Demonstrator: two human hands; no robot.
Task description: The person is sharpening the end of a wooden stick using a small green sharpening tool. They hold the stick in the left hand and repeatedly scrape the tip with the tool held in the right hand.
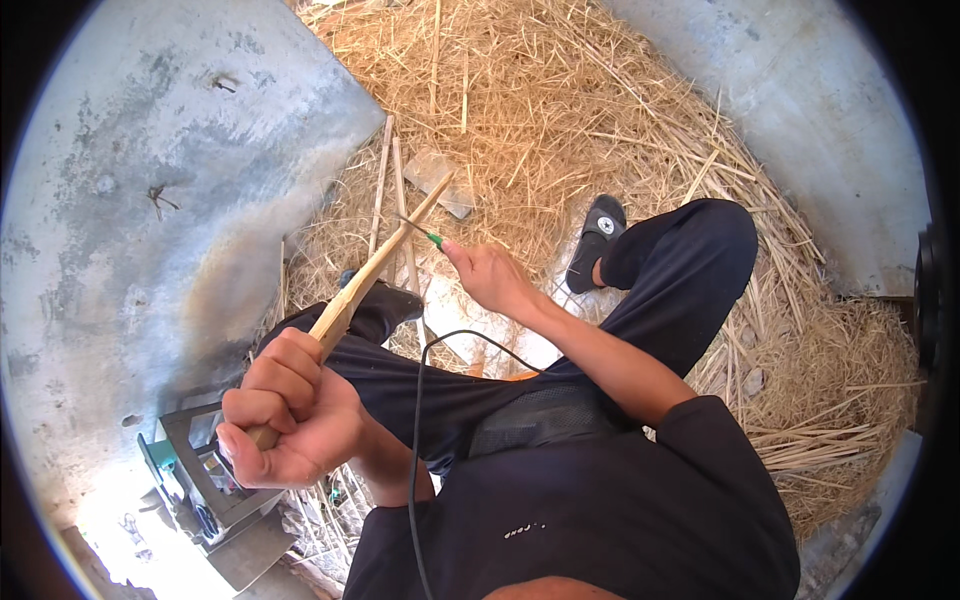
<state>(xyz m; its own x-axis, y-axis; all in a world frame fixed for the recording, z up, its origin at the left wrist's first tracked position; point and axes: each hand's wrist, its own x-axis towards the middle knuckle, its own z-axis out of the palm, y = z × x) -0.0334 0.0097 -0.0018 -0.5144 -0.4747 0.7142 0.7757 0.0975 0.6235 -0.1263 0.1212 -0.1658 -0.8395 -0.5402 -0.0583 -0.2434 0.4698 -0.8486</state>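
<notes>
Left wall (150, 110): blue-grey, blotchy, brownish stain low down. Right wall (790, 90): grey, plainer. Shavings-covered floor (540, 110) between them, tan and thick; longer strips (820, 448) along right side. Small grey slab (428, 168) on floor, upper middle. Open frame (240, 508) lower left, beside strong glare (115, 520).

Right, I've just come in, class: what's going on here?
The person's left hand is closed around the thick near end of a pale wooden stick, which slants up and away to a narrow tip. The right hand holds a small green-handled tool, its thin blade crossing the stick short of that tip. Loose straw-coloured strips lie over the ground beyond.
</notes>
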